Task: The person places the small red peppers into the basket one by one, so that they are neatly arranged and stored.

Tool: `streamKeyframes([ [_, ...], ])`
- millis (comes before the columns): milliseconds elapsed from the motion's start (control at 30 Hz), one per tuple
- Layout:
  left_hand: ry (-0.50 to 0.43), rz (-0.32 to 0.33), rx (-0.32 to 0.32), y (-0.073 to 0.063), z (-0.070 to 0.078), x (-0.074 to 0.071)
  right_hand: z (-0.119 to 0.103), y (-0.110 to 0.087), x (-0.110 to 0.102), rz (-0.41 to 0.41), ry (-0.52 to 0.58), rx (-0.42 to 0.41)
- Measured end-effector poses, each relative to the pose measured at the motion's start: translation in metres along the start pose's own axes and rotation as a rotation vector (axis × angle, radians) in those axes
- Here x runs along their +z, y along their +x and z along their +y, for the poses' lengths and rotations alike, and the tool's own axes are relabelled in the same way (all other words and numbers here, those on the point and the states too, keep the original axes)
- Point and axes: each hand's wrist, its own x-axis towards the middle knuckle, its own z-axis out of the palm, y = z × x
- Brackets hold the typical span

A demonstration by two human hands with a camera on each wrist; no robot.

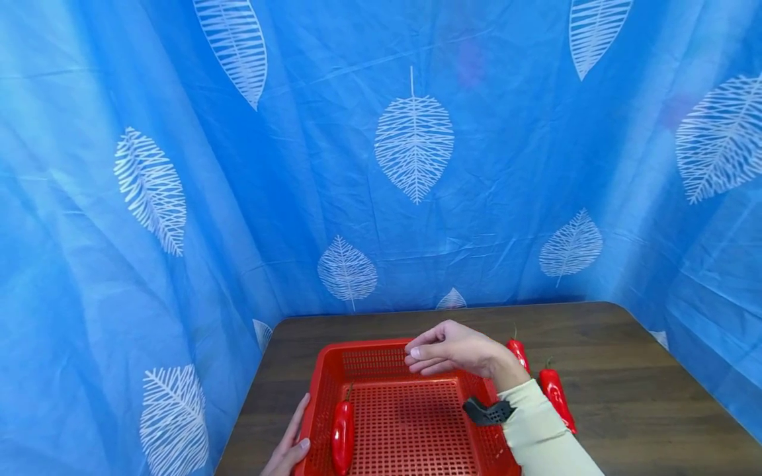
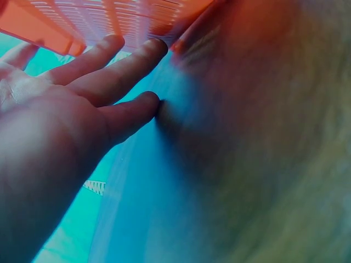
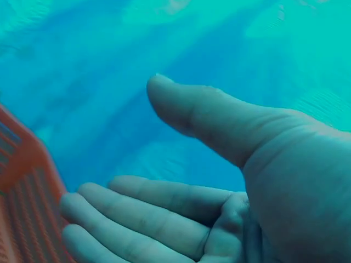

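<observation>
A red plastic basket (image 1: 411,423) with a perforated floor and walls stands on the table. Inside it, along the left wall, lies one long red pepper (image 1: 342,436) with a thin stem. My left hand (image 1: 288,453) rests against the basket's left side from outside. In the left wrist view its fingers (image 2: 115,79) stretch out by the basket's wall. Above the far right part of the basket is my right hand (image 1: 455,350), its fingers loosely bent. The right wrist view shows that hand's palm (image 3: 296,192) with nothing in it, thumb apart from the fingers.
Two more red peppers lie on the wooden table (image 1: 655,403) to the right of the basket: one farther back (image 1: 518,354), partly behind my right wrist, and a nearer one (image 1: 553,393) beside my sleeve. A blue leaf-patterned curtain (image 1: 417,251) hangs behind and along both sides.
</observation>
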Motion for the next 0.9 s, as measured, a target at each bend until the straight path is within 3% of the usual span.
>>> streamKeyframes([
  [433,0.001,-0.015,0.019,-0.004,-0.001,0.003,0.028,-0.084,-0.088,0.051,0.19,-0.129],
  [667,0.012,-0.087,0.077,-0.004,-0.003,0.002,0.05,-0.13,-0.121,0.142,0.245,-0.086],
  [900,-0.017,-0.061,0.058,-0.006,-0.003,0.004,0.071,-0.17,-0.152,0.205,0.219,0.002],
])
